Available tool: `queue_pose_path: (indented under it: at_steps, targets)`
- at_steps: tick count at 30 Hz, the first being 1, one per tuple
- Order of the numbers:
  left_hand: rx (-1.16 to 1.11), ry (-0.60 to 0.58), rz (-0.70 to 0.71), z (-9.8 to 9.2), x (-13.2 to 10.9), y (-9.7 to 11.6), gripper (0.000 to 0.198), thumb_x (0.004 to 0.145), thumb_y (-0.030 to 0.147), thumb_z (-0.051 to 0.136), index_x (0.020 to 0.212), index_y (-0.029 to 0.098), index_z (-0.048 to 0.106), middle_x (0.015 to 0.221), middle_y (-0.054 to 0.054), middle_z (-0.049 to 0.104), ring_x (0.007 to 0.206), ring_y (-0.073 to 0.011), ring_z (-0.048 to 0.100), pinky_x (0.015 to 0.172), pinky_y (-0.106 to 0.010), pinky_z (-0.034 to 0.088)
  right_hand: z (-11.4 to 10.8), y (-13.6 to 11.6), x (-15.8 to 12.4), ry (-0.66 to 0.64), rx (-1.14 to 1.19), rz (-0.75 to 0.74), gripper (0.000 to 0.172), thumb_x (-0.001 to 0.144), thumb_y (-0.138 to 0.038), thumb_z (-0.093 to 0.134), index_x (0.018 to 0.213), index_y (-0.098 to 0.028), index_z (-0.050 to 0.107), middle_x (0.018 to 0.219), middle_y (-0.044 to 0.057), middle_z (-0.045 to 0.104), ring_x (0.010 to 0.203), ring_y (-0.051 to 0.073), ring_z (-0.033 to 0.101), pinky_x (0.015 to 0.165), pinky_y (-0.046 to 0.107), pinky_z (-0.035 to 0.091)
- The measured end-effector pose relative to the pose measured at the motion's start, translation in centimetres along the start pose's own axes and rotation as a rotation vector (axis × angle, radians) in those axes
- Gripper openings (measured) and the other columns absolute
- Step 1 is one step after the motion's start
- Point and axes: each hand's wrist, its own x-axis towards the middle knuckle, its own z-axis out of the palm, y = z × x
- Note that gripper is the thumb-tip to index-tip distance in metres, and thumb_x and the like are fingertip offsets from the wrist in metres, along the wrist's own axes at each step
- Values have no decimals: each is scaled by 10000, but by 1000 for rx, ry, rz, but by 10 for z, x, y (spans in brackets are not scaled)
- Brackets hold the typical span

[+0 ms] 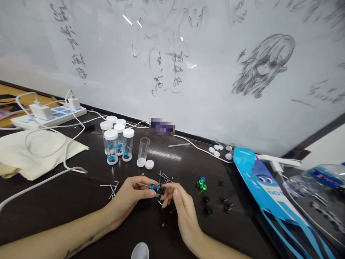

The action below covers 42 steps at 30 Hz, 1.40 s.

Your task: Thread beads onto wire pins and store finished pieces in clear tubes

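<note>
Hands meet low over the dark bench point(81, 201), and between them sits a small assembly: a thin wire pin point(140, 183) carrying a blue piece point(154, 187), with a black piece point(162, 191) butted against it on the right. The pin's long axis runs nearly level, left to right, its free end reaching back over the left hand point(132, 197). That hand's grip is narrow, thumb and forefinger pinched on the wire pin just beside the blue piece. The right hand point(181, 207) comes in from the opposite side, its grip equally narrow, fingertips closed on the black piece; it is the nearer hand to that end. Everything is held just clear of the bench. Loose wire pins point(111, 187) lie to the left, a green piece point(201, 184) and more black pieces point(226, 205) to the right. Behind stand capped vials point(118, 144), an open vial point(143, 151) and its white cap point(149, 164).
</note>
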Motion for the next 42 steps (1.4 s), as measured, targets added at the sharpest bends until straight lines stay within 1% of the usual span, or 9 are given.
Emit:
queue_pose_path:
  at_steps: [4, 8, 20, 23, 26, 30, 34, 37, 42]
  targets:
    - [-2, 4, -10, -1, 0, -1, 233, 608, 138, 865, 821, 191, 785, 764, -27, 785, 733, -172, 711, 766, -270, 519, 0, 0, 0, 32, 17, -6, 344, 1026, -404, 345, 1132, -204, 604, 825, 29, 628, 679, 150, 603, 670, 276, 463]
    - [-9, -9, -9, 0, -1, 0, 236, 607, 137, 865, 824, 186, 786, 782, -37, 790, 744, -177, 715, 766, -271, 519, -1, -1, -2, 16, -19, -11, 369, 1026, -403, 346, 1063, -191, 646, 763, 26, 617, 680, 157, 600, 667, 277, 455]
    - [-9, -20, -5, 0, -1, 0, 227, 620, 140, 863, 828, 190, 785, 779, -35, 791, 735, -170, 715, 761, -258, 519, -1, -1, -1, 41, -25, -13, 371, 1024, -412, 345, 1091, -190, 635, 786, 30, 623, 665, 157, 603, 667, 284, 466]
    - [-3, -17, 1, -1, -1, 0, 226, 620, 131, 861, 826, 189, 786, 775, -32, 788, 735, -166, 712, 754, -252, 516, -1, -1, -1, 22, -22, -2, 379, 1029, -404, 333, 1050, -194, 648, 759, 23, 614, 679, 158, 603, 667, 277, 457]
    - [-2, -1, -7, -1, 0, -1, 232, 619, 126, 859, 831, 189, 786, 757, -25, 783, 722, -162, 709, 754, -253, 515, -1, -1, -1, 54, -21, -2, 345, 1028, -397, 342, 1095, -209, 623, 843, 23, 615, 658, 144, 598, 672, 279, 453]
    - [-3, -23, -3, -2, 1, -1, 223, 637, 123, 850, 840, 189, 786, 785, -31, 789, 733, -154, 710, 766, -245, 513, -2, -1, -1, 43, -94, -29, 342, 1031, -377, 340, 1048, -215, 641, 703, 1, 593, 693, 167, 593, 733, 301, 434]
    - [-8, -25, -3, -2, 1, 0, 215, 643, 121, 847, 838, 191, 786, 780, -29, 791, 725, -148, 710, 761, -238, 513, -2, 0, -2, 67, -82, -42, 329, 1031, -370, 342, 1084, -221, 630, 816, 13, 603, 660, 152, 594, 745, 315, 434]
    - [-12, -23, -6, -1, 1, 0, 213, 642, 120, 848, 835, 188, 786, 779, -28, 790, 725, -146, 710, 763, -235, 514, -2, 0, -1, 54, -101, -58, 331, 1032, -358, 345, 1065, -221, 644, 764, 3, 584, 675, 156, 599, 792, 328, 424]
    - [-26, -22, -7, -1, -1, 0, 222, 627, 116, 854, 828, 182, 786, 783, -30, 793, 731, -149, 713, 761, -233, 518, -2, 1, -1, 58, -92, -61, 321, 1030, -355, 351, 1094, -233, 642, 849, 14, 593, 671, 148, 597, 788, 326, 434]
